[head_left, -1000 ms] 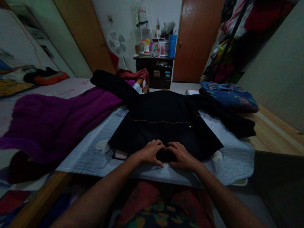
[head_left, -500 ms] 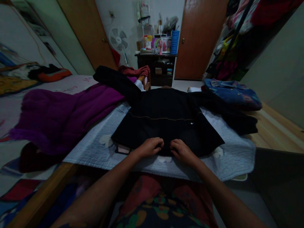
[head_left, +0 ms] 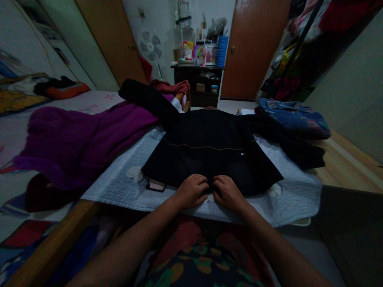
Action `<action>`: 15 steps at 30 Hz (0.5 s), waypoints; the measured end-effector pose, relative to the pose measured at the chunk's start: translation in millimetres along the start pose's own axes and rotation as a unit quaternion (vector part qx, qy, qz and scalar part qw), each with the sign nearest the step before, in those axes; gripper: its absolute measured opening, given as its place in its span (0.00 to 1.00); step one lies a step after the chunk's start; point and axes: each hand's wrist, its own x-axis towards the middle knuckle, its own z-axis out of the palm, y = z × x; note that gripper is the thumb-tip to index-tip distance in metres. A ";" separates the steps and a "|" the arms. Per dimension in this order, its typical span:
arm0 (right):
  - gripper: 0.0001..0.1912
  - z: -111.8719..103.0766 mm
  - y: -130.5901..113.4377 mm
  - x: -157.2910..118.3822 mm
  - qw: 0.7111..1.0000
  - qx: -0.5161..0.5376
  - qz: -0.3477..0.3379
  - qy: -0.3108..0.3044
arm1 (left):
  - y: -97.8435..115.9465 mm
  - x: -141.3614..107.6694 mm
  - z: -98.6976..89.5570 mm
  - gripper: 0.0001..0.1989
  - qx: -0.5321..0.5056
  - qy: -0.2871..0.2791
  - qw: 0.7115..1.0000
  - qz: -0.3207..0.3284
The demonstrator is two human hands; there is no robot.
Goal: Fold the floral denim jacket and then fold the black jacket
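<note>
A black jacket [head_left: 200,131] with a tan seam line across it lies spread out, back side up, its sleeves stretched to left and right. At the middle of its lower hem, my left hand [head_left: 193,190] is closed on the cloth with curled fingers. Just beside it, my right hand [head_left: 227,191] grips the same hem, its thumb underneath. A small gap separates the two hands. Beneath the jacket is a light blue quilted cover [head_left: 119,191]. A pale, dark-edged piece [head_left: 156,185] pokes out under the hem's left corner.
A purple fleecy garment [head_left: 83,139] lies to the left, partly under the jacket's left sleeve. To the right sits a folded denim garment [head_left: 295,117]. A wooden rail [head_left: 60,243] runs along the near left. Farther back are a dark cabinet [head_left: 196,73] and a white fan [head_left: 152,47].
Both hands have shifted slightly closer together along the hem, with the fingers now lying farther over the cloth. The jacket stays almost where it was.
</note>
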 end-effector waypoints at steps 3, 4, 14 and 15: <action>0.09 1.0 1.4 2.5 1.000 -0.006 0.009 -0.001 | 0.2 -0.4 4.4 0.12 0.035 0.024 0.999 -0.009; 0.09 1.1 1.8 3.5 1.000 -0.004 0.015 -0.001 | 0.8 0.4 6.8 0.11 0.049 0.035 0.998 -0.013; 0.05 -23.9 6.6 12.1 0.993 0.097 0.035 -0.053 | 10.8 5.0 30.8 0.03 0.122 0.070 0.990 -0.023; 0.07 -27.7 10.3 13.7 0.993 0.101 0.038 -0.046 | 10.0 4.2 32.9 0.03 0.120 0.078 0.989 -0.022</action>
